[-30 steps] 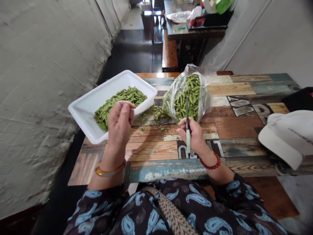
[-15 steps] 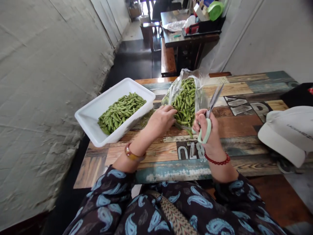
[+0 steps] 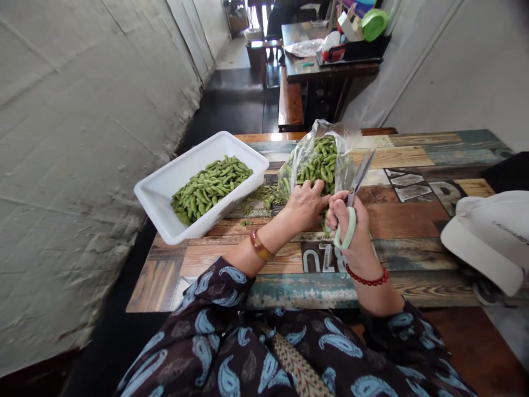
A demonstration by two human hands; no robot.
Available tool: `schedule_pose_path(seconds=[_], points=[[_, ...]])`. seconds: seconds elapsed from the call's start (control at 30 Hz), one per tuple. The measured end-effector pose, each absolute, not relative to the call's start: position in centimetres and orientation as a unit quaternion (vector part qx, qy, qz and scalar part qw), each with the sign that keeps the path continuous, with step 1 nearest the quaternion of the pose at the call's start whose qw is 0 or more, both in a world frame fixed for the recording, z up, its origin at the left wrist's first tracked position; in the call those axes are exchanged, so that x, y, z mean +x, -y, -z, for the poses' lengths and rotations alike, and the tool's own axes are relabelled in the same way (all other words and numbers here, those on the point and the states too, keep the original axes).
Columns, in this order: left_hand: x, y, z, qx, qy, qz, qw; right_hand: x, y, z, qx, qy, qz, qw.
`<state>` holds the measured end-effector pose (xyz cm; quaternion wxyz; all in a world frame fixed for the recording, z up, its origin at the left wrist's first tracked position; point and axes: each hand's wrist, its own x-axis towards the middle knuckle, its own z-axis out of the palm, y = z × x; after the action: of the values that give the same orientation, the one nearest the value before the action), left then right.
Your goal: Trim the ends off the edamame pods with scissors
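Note:
My right hand [image 3: 354, 223] is closed around scissors [image 3: 346, 227] with pale green handles. Their blades point up and away, slightly apart. My left hand [image 3: 306, 205] is at the near end of a clear plastic bag [image 3: 298, 157] of green edamame pods [image 3: 323, 160]. Its fingers are bent among the pods, close to the right fingertips. The left fingertips are partly hidden, so what they grip cannot be made out. To the left, a white plastic tub [image 3: 159, 205] holds a heap of edamame pods [image 3: 210, 187].
Green trimmings [image 3: 266, 197] lie scattered between tub and bag on the patterned wooden table [image 3: 231, 251]. A white cap [image 3: 485, 231] rests at the right. Farther back are a second table [image 3: 297, 65] and a bench [image 3: 290, 102]. A rough wall [image 3: 74, 138] runs along the left.
My left hand has moved right across the near end of the bag, towards the right hand, uncovering trimmings beside the tub. The right hand still holds the scissors. The view has shifted slightly.

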<state>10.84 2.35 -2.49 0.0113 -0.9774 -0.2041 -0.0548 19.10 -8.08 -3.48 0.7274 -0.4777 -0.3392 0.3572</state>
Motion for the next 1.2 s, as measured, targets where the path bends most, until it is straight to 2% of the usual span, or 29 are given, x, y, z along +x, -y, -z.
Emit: schedule_pose_path(seconds=[0.33, 0.63, 0.73, 0.97, 1.1, 1.2], points=[[10.8, -4.0, 2.7, -0.984, 0.172, 0.032, -0.015, 19.2, 7.8, 3.6, -0.489, 0.336, -0.352, 0.724], [5.5, -3.4, 5.4, -0.965, 0.147, 0.217, -0.02, 19.3, 7.8, 3.6, -0.48, 0.329, -0.351, 0.733], [2.7, -2.3, 6.4, -0.956, 0.161, 0.24, -0.061, 19.2, 7.9, 3.7, -0.48, 0.338, -0.371, 0.72], [-0.5, -2.0, 5.8, -0.945, 0.219, 0.157, -0.187, 18.9, 8.1, 3.8, -0.514, 0.367, -0.385, 0.673], [-1.0, -3.2, 4.9, -0.901, 0.29, 0.206, -0.25, 19.2, 8.0, 3.7, -0.515, 0.36, -0.402, 0.666], [-1.7, -4.0, 5.1, -0.862, 0.351, 0.241, -0.276, 19.2, 8.1, 3.8, -0.509, 0.398, -0.448, 0.617]])
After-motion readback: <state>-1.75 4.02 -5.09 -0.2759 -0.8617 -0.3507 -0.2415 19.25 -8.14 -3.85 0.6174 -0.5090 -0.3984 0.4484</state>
